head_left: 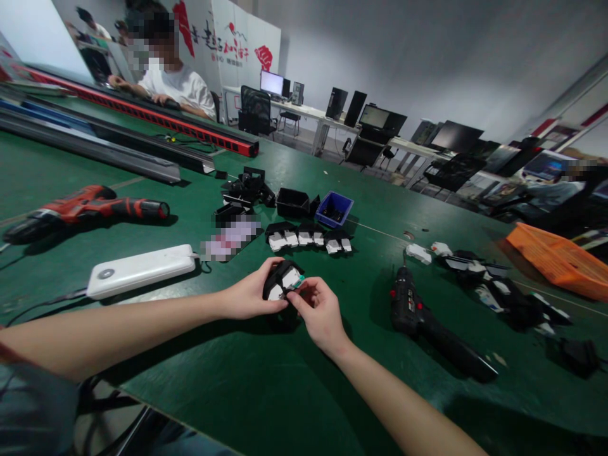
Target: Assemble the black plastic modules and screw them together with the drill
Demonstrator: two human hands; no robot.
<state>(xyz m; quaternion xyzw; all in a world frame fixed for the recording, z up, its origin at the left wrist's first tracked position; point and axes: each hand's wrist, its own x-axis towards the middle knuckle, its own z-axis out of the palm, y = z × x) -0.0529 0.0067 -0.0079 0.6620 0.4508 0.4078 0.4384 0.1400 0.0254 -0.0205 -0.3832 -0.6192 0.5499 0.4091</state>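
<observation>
My left hand (254, 292) is closed around a black-and-white plastic part (285, 278), held just above the green table (266, 386). From the right, my right hand (320, 313) pinches at the part's near side with thumb and fingers. A small green edge shows by those fingertips; whether it is a separate piece I cannot tell. Beyond my hands stands a row of similar black-and-white parts (311, 235). Behind that row are a black bin (292, 202) and a blue bin (334, 210) with small dark pieces inside.
A black cordless screwdriver (418, 316) lies at right, near scattered black-and-white parts (503, 288) and an orange basket (560, 259). At left are a red-and-black drill (85, 212) and a white power strip (142, 271). Long metal rails (95, 142) lie farther back. A person (175, 85) sits across the table.
</observation>
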